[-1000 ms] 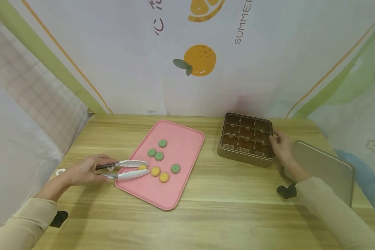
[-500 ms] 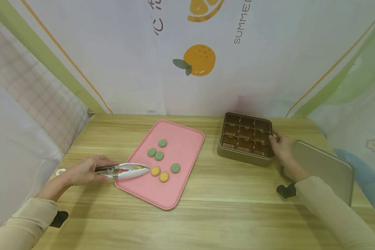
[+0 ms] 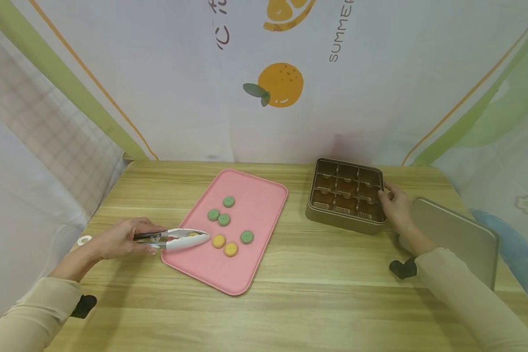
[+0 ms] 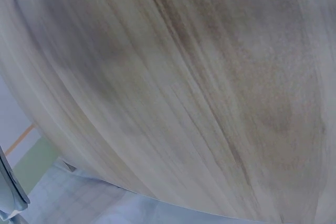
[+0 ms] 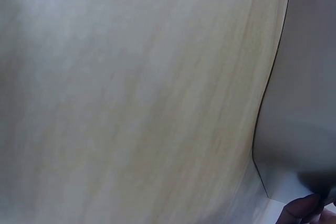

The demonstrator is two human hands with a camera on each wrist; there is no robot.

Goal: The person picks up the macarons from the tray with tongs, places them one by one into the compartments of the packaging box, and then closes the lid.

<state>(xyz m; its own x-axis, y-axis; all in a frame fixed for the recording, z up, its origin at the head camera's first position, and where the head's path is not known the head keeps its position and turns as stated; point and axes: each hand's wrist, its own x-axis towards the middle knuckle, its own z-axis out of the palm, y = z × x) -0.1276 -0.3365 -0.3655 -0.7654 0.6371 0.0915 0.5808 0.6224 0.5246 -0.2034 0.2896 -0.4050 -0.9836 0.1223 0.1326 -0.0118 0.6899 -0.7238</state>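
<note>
My left hand [image 3: 121, 238] holds a pair of tongs [image 3: 187, 243] with dark handles and white scalloped tips, low over the pink tray [image 3: 255, 188]. Between the tips sits a yellow macaron [image 3: 194, 234], partly hidden by them. Right of the tips lie two more yellow macarons [image 3: 218, 241], with several green macarons [image 3: 229, 201] around them. My right hand [image 3: 396, 208] grips the right side of a bronze-coloured square tin [image 3: 341, 223], thumb at its rim. A brown divided insert [image 3: 346, 187] fills the tin. In the right wrist view, fingertips [image 5: 299, 209] touch the tin's wall [image 5: 299, 87].
A flat metal lid [image 3: 457, 239] lies right of the tin, partly behind the right forearm. A white ring [image 3: 84, 240] shows beside the left wrist. The wooden table [image 3: 286, 303] ends at a printed curtain [image 3: 180, 98] behind the tray and tin.
The tongs' tips have drawn together around the yellow macaron, which has shifted slightly left. The right hand and the tin have stayed in place.
</note>
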